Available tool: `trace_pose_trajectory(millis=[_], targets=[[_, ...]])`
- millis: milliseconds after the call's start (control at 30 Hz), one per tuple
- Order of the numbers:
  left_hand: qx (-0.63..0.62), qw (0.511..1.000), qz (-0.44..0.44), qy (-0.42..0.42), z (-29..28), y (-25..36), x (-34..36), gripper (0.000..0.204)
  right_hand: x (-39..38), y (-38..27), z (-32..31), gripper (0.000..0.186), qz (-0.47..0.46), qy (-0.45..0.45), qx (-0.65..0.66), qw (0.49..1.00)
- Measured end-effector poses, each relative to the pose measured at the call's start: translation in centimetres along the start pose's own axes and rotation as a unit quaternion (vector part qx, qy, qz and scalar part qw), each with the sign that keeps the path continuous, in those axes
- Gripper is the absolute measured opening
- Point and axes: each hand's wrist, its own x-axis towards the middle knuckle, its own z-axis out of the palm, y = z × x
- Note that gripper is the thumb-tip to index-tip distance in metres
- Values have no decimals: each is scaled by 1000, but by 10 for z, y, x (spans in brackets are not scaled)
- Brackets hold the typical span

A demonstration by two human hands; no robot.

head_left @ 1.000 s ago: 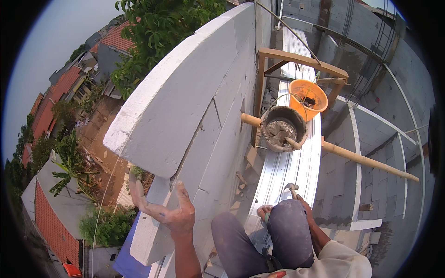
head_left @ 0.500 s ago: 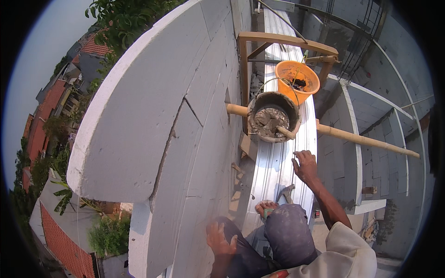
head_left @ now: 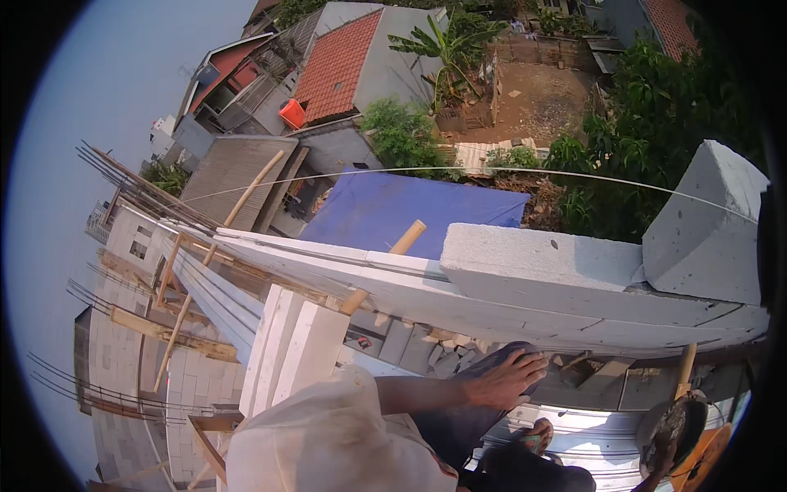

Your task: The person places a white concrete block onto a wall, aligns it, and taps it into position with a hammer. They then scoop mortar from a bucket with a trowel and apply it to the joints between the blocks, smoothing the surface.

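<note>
1. The left hand (head_left: 507, 379) lies flat with fingers spread loosely on the person's knee (head_left: 484, 410), pinching nothing.
2. The right hand is out of view.
3. Just above the knee runs the white block wall (head_left: 533, 271); stacked white blocks (head_left: 299, 353) stand to the left.

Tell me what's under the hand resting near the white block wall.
The left hand lies flat on a knee in dark trousers. Below that, a sandalled foot shows on corrugated metal sheeting. The palm's contact is hidden.
</note>
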Motion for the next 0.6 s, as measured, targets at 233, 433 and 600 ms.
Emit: trace_pose_trajectory(millis=[233, 433, 600], targets=[[-121, 983, 14, 138, 21, 3, -36, 47, -36, -181, 5, 12, -145, -232, 164, 948], [24, 915, 145, 377, -162, 21, -92, 39, -3, -202, 2, 13, -164, -258, 162, 938], [358, 715, -62, 598, -341, -20, -162, 88, 15, -208, -1, 13, -178, -266, 151, 935]])
